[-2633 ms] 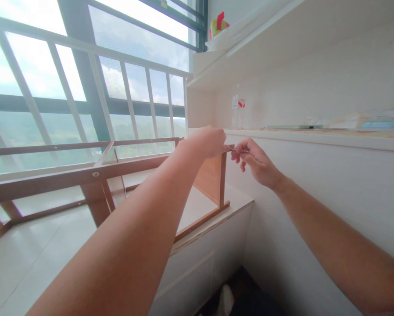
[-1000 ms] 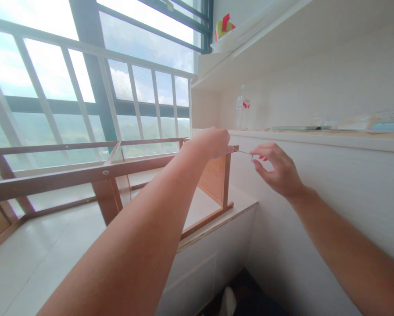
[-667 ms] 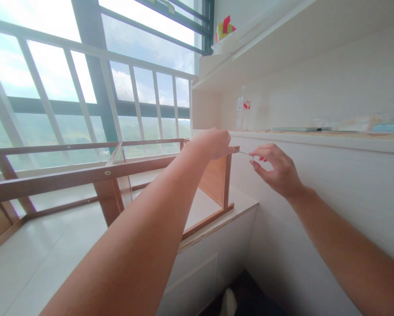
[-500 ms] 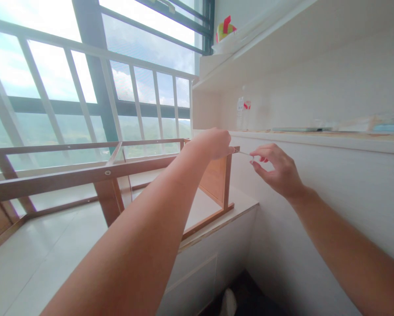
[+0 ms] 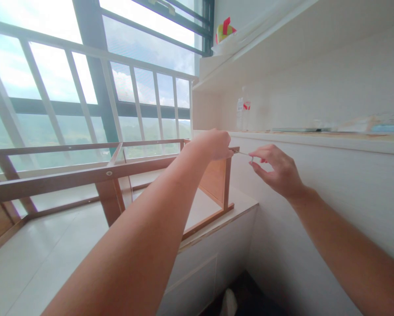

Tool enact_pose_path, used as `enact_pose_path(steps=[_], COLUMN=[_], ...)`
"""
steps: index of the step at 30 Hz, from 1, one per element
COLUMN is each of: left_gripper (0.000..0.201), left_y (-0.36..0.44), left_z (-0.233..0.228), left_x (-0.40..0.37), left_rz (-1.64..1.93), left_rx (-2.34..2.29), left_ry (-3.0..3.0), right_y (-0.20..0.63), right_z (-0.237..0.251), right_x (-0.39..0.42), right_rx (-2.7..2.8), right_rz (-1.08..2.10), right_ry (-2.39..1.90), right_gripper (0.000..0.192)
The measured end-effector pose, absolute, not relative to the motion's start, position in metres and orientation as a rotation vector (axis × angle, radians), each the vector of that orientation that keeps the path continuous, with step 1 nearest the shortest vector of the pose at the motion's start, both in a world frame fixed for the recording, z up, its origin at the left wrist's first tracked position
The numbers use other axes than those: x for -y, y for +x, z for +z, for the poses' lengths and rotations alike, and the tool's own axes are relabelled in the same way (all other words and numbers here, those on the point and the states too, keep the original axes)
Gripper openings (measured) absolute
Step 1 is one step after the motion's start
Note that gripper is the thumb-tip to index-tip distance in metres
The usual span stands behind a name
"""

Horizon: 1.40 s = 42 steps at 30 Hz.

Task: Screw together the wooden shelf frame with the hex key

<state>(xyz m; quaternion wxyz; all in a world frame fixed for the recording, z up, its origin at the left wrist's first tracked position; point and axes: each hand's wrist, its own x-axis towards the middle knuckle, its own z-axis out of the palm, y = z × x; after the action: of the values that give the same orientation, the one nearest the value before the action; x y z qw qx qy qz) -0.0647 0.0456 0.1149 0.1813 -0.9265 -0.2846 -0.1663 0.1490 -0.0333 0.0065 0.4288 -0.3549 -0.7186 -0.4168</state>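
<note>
A brown wooden frame (image 5: 68,179) lies along the window ledge, with a lighter wood panel (image 5: 216,180) at its right end. My left hand (image 5: 216,144) is closed over the upper right corner of this frame; its fingertips are partly hidden. From that corner a thin, bent metal hex key (image 5: 244,153) sticks out to the right. My right hand (image 5: 277,169) pinches the key's bent outer end between thumb and forefinger. The key's inner tip meets the frame beside my left fingertips, and the fastener there is too small to make out.
A barred window railing (image 5: 144,87) stands behind the frame. On the right, a white shelf (image 5: 302,139) carries plastic bottles (image 5: 241,109) and flat items. Below the white ledge (image 5: 245,206) is a dark gap with part of a foot (image 5: 229,303).
My right thumb and forefinger have shifted slightly on the key's outer end, and the gap between them looks narrower. My left hand stays at the frame's corner.
</note>
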Motion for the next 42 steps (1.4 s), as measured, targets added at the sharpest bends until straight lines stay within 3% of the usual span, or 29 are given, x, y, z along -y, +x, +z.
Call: enact_pose_path(steps=[22, 27, 42], left_gripper=[0.037, 0.037, 0.040], left_y=[-0.064, -0.063, -0.062], left_z=[0.117, 0.116, 0.117], left_x=[-0.044, -0.047, -0.044], left_rz=[-0.396, -0.403, -0.375], left_rx=[0.810, 0.821, 0.835], left_ry=[-2.593, -2.588, -2.588], right_y=[0.141, 0.135, 0.121], right_z=[0.010, 0.012, 0.017], right_x=[0.034, 0.035, 0.028], right_rx=[1.828, 1.793, 1.332], right_rz=[-1.151, -1.118, -0.151], right_ry=[-0.857, -0.856, -1.037], right_gripper=[0.023, 0.013, 0.025])
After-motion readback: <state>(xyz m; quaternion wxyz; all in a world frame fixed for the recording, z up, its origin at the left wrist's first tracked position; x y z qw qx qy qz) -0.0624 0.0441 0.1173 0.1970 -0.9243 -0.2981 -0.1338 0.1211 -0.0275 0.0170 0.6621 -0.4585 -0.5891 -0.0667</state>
